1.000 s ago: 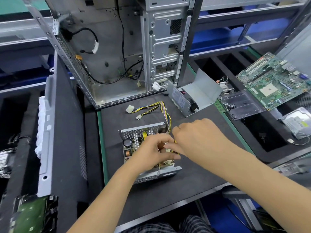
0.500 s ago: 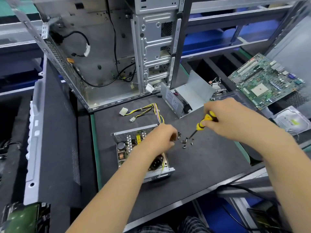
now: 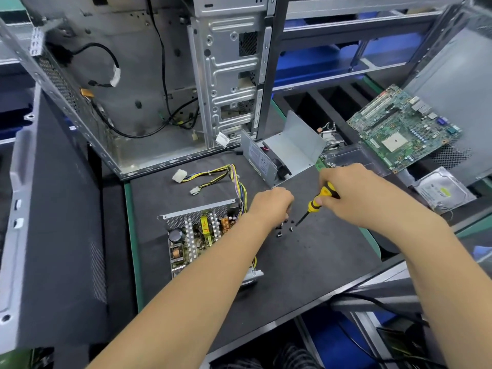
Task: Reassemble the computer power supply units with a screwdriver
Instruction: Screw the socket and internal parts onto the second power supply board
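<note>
Our right hand (image 3: 354, 194) grips the screwdriver (image 3: 318, 202), tip down among loose screws (image 3: 285, 229); our left hand (image 3: 269, 206) reaches them, fingers hidden, beside the open power supply (image 3: 197, 235) on the mat (image 3: 306, 262)

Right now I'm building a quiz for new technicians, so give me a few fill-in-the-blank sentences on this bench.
1. The right hand holds a yellow-and-black ____ by its handle.
2. The left hand reaches toward the small dark ____ on the black mat.
3. The open grey metal power supply unit has its cover ____.

Missing words: screwdriver; screws; off
</note>
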Motion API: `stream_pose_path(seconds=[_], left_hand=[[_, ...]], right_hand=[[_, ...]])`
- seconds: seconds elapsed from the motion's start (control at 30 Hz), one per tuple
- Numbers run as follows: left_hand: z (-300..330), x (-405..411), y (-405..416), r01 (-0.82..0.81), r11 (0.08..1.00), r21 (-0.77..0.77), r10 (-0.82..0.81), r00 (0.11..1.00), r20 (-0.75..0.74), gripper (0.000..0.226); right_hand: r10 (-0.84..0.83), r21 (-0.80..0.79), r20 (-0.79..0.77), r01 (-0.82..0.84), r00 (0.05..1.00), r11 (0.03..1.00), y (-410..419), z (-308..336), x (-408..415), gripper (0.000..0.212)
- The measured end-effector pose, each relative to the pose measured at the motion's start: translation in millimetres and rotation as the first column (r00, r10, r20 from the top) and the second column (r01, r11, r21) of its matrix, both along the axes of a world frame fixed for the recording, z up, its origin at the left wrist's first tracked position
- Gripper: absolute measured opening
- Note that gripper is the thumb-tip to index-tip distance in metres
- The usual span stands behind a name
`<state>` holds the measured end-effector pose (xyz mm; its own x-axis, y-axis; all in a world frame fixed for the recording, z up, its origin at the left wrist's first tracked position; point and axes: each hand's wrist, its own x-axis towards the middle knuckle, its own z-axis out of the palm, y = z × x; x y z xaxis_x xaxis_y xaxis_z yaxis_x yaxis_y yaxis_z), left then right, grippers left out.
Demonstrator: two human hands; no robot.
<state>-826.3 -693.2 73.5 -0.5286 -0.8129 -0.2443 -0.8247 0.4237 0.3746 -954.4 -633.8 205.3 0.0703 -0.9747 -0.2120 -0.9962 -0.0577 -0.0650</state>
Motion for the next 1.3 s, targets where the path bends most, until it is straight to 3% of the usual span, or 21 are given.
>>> stream_pose_path(seconds=[0.3,0.57,0.67,0.73,0.83,0.9,1.03,1.13,1.3], left_hand=[[-5.0,3.6,0.5,-0.051,0.998,0.046,0.051,0.999,0.001,0.022],[1.3,7.2,8.3,-0.059,0.998,0.030,0.057,0.997,0.060,0.016],[19.0,15.5,15.9,-0.184,0.982,0.049,0.189,0.968,-0.162,0.011],[36.2,28.9,28.7,-0.316,0.944,0.099,0.325,0.825,-0.463,0.008],[54.9,69.5,52.6,-0.483,0.818,0.314,0.512,0.361,-0.779,0.016],[57.9,101.0,66.8,-0.534,0.720,0.443,0.579,0.110,-0.808,0.017],[48.5,151.1,89.0,-0.571,0.520,0.636,0.621,-0.258,-0.740,0.019],[43.0,176.1,101.0,-0.516,0.442,0.734,0.629,-0.405,-0.664,0.019],[49.3,193.0,107.2,-0.317,0.493,0.810,0.636,-0.504,-0.584,0.023]], right_hand=[[0.011,0.002,0.001,-0.011,1.000,1.000,-0.8,-1.8,-2.1,0.020],[0.028,-0.001,0.008,-0.028,1.000,1.000,0.1,-5.1,2.4,0.021],[0.048,-0.022,0.035,-0.047,0.998,0.999,1.5,-3.8,4.7,0.022],[0.073,-0.061,0.085,-0.068,0.994,0.996,2.4,1.9,6.5,0.021],[0.137,-0.153,0.199,-0.108,0.970,0.982,1.3,15.3,16.4,0.018],[0.195,-0.206,0.287,-0.138,0.938,0.969,-1.6,22.9,30.5,0.015],[0.289,-0.295,0.454,-0.164,0.843,0.941,-1.3,29.7,71.9,0.014],[0.316,-0.284,0.610,-0.172,0.727,0.943,6.5,29.1,100.7,0.012],[0.299,-0.193,0.727,-0.234,0.618,0.953,16.1,27.0,122.7,0.009]])
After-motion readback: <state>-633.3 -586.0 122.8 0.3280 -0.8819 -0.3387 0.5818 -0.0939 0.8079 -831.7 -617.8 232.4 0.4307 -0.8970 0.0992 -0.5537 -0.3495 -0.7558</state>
